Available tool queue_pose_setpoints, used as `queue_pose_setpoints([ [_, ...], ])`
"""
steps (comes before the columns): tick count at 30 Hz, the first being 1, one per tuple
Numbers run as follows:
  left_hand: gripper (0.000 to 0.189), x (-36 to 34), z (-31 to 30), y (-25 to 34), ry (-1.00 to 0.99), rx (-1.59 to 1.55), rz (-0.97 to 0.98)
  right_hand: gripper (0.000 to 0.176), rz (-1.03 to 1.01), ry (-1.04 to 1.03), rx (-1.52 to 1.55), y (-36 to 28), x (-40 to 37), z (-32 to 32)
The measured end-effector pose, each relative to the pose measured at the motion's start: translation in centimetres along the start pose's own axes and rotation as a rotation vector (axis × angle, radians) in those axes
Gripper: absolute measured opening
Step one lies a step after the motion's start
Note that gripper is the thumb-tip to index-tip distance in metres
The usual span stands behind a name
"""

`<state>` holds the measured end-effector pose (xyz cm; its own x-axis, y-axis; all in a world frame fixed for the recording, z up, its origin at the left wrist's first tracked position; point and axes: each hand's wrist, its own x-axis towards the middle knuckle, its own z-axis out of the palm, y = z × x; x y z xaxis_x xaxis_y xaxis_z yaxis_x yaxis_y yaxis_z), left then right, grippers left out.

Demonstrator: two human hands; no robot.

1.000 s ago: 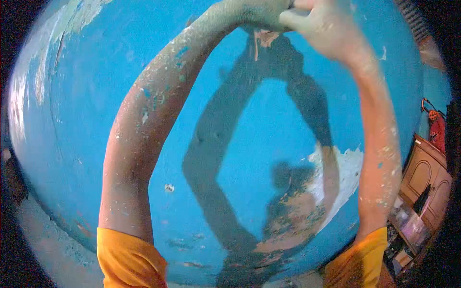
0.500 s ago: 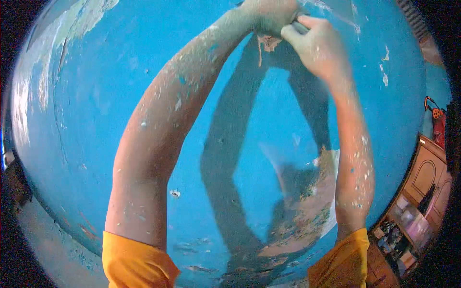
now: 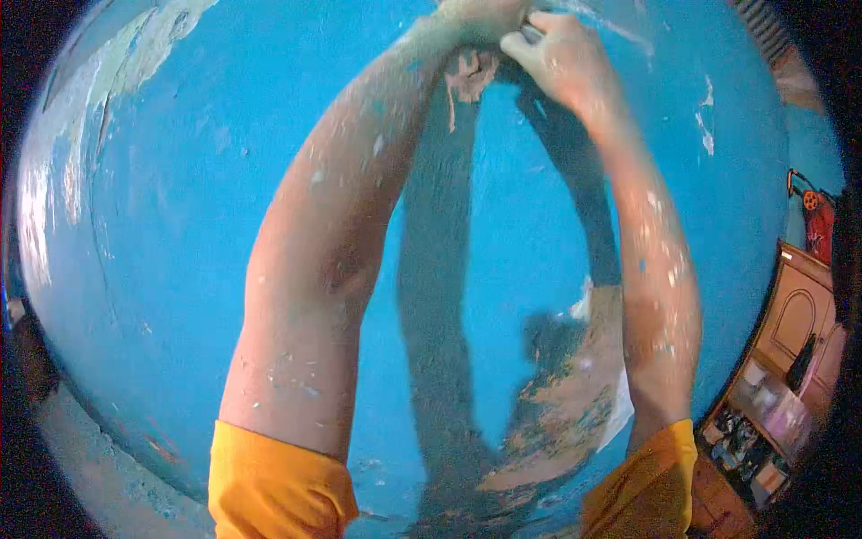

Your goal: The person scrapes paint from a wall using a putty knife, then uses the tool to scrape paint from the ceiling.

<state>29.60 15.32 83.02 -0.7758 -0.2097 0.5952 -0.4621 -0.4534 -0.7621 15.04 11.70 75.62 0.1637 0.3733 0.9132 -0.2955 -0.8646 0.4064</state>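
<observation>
Both arms reach up along a blue painted wall [image 3: 521,207], flecked with paint chips. My left hand [image 3: 489,20] is at the top edge of the view, partly cut off, its fingers hidden. Close against it, my right hand [image 3: 558,56] is closed around a small greyish object [image 3: 532,34], too hidden to name. Just below the hands is a bare patch [image 3: 472,75] with ragged edges where the paint is gone. A larger brown bare patch [image 3: 566,404] lies lower on the wall, beside my right forearm.
Peeling paint [image 3: 126,76] marks the wall's upper left. At the right are a wooden cabinet [image 3: 795,310], shelves with various items [image 3: 741,449] and a red object [image 3: 819,229]. Shadows of both arms fall on the wall.
Both hands have shifted slightly left and up, still together. The left elbow has moved to the right, and more of the upper bare patch shows.
</observation>
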Motion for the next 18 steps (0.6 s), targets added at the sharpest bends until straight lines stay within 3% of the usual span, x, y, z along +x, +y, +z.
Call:
queue_pose_setpoints([
  [1,0.025,0.6,-2.9,-0.4,-0.16,-0.131,-0.098,0.031,-0.109,0.026,0.04,0.2,1.2,0.1],
  [2,0.023,1.7,-4.1,-1.5,-0.186,-0.125,-0.048,0.031,-0.112,0.028,0.03,0.8,1.8,-0.4],
  [5,0.024,1.7,-4.2,-0.6,-0.205,-0.109,-0.043,0.028,0.03,-0.034,0.106,-0.3,0.9,-2.5],
  [7,0.025,-0.7,-5.0,2.9,-0.125,-0.199,-0.231,0.031,-0.075,-0.034,0.132,-1.1,-1.8,-2.4],
  [8,0.025,-2.4,-4.5,3.9,0.175,-0.163,-0.034,0.029,-0.018,-0.133,0.025,-1.9,-3.0,-2.5],
  [9,0.025,-3.3,-2.5,3.6,0.017,-0.095,-0.191,0.028,-0.007,-0.026,0.008,-2.0,-3.9,-0.7],
  [11,0.029,-2.8,-5.7,3.7,-0.229,-0.249,-0.384,0.027,0.025,-0.034,-0.004,-1.9,-2.5,0.7],
  [13,0.031,-1.8,-5.1,1.1,-0.114,-0.197,-0.3,0.028,-0.035,-0.01,0.077,-1.4,-0.4,0.3],
  [14,0.028,-1.6,-4.4,0.8,0.125,-0.192,-0.202,0.028,-0.083,0.009,0.146,-0.8,0.3,-0.3],
  [15,0.028,-1.3,-4.5,1.4,0.126,-0.203,-0.195,0.028,-0.071,0.009,0.14,-0.9,-0.4,-1.1],
  [17,0.035,-1.3,-5.9,3.8,-0.063,-0.342,-0.194,0.029,0.069,-0.066,0.091,-2.5,-3.2,-3.0],
  [18,0.029,-2.3,-5.9,6.4,0.03,-0.279,-0.118,0.029,0.156,-0.047,0.127,-3.1,-5.6,-3.1],
])
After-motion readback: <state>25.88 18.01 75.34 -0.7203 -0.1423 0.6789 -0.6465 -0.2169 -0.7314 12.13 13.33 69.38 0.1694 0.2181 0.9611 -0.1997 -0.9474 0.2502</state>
